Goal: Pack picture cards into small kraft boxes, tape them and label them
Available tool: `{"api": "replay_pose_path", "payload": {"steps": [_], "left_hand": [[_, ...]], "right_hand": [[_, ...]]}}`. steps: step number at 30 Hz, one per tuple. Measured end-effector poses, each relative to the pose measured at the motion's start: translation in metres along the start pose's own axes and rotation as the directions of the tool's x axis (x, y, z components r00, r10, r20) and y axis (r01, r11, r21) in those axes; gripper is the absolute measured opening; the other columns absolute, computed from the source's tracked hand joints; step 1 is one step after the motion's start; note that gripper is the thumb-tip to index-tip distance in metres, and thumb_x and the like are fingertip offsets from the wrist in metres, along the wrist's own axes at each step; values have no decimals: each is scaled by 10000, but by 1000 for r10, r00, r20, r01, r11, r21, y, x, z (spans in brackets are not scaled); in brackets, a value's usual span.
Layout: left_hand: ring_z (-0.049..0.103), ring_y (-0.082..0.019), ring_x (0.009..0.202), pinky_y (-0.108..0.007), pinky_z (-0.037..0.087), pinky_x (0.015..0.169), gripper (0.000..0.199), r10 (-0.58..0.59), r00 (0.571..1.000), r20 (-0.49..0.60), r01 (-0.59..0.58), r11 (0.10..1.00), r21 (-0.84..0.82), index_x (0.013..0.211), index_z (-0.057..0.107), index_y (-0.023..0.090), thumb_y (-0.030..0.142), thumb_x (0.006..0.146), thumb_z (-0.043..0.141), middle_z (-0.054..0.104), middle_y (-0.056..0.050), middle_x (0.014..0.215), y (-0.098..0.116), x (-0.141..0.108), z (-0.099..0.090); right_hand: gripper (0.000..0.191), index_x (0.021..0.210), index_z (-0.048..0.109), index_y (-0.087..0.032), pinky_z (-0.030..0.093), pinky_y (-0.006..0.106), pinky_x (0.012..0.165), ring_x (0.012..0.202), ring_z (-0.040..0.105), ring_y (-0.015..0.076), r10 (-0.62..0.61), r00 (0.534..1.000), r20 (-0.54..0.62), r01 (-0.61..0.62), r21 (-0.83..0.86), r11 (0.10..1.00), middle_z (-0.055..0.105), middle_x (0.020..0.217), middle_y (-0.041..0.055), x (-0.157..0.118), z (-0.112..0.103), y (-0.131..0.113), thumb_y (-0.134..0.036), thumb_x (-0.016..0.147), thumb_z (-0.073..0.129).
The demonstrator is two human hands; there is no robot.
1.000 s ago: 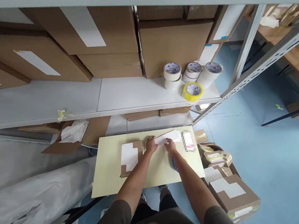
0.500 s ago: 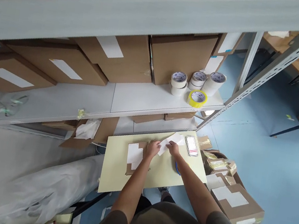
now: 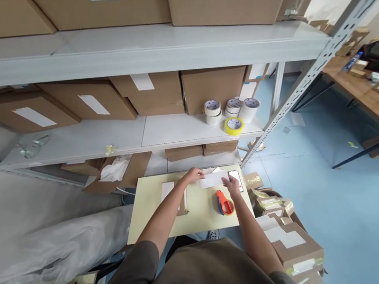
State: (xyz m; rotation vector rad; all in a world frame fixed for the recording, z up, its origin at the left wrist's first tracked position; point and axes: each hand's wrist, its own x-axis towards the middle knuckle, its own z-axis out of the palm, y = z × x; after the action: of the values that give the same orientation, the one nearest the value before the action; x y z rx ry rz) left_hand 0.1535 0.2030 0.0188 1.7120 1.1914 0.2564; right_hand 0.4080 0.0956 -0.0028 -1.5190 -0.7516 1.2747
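A white paper slip point(image 3: 212, 179) is stretched between my hands above the pale yellow table point(image 3: 149, 212). My left hand point(image 3: 194, 175) pinches its left end, and my right hand point(image 3: 231, 185) grips the right end. Under my left forearm lies a flat cardboard box point(image 3: 183, 203) with white paper on it, partly hidden. An orange and blue tape dispenser point(image 3: 225, 204) rests beside my right forearm. Just behind my right hand is a phone point(image 3: 236, 178) with a lit white screen. More white paper point(image 3: 219, 170) shows behind the slip.
A grey shelf point(image 3: 174, 123) with tape rolls point(image 3: 212, 112), a yellow tape roll point(image 3: 233, 126) and cardboard boxes point(image 3: 149, 90) rises behind the table. Stacked boxes point(image 3: 289, 239) stand on the floor at right. Wrapped plastic point(image 3: 76, 239) lies at left. A wooden table point(image 3: 374, 89) is farther right.
My hands have moved apart, and the slip now spans level between them. The tape dispenser has come out from behind my right forearm. The camera view has tilted up.
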Motion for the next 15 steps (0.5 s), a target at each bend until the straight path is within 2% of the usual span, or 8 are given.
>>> {"api": "replay_pose_path", "payload": {"steps": [5,9,12,15], "left_hand": [[708,-246,806,-371,557,847,302,-42,999,10,42,998,-48,784,805,167,462,719,828,778,-44,801,7,9,12],[714,-248,825,-375,559,864,359,-75,997,-18,73,992,-101,777,794,167,514,701,849,771,-47,774,7,11,6],[730,-266,907,-384,552,924,377,-68,998,-11,67,990,-124,804,807,168,523,687,861,800,-69,837,10,17,4],[735,-304,1038,-416,530,1009,413,-18,999,-30,13,988,-152,893,828,178,498,642,897,825,-106,1016,19,24,16]], "right_hand": [[458,725,604,-226,568,327,681,712,666,203,34,995,-92,-26,83,996,701,729,27,-13,-10,2,-599,637,853],[465,784,637,-215,579,340,658,712,694,221,114,973,-198,-78,182,980,723,744,50,-17,-40,3,-578,612,871],[464,805,664,-203,584,345,679,730,701,221,97,985,-145,-65,209,976,743,788,61,-21,-57,-2,-541,599,906],[495,853,674,-207,590,341,728,779,706,214,34,996,-86,-10,262,965,762,862,53,-26,-55,-12,-578,620,905]]}}
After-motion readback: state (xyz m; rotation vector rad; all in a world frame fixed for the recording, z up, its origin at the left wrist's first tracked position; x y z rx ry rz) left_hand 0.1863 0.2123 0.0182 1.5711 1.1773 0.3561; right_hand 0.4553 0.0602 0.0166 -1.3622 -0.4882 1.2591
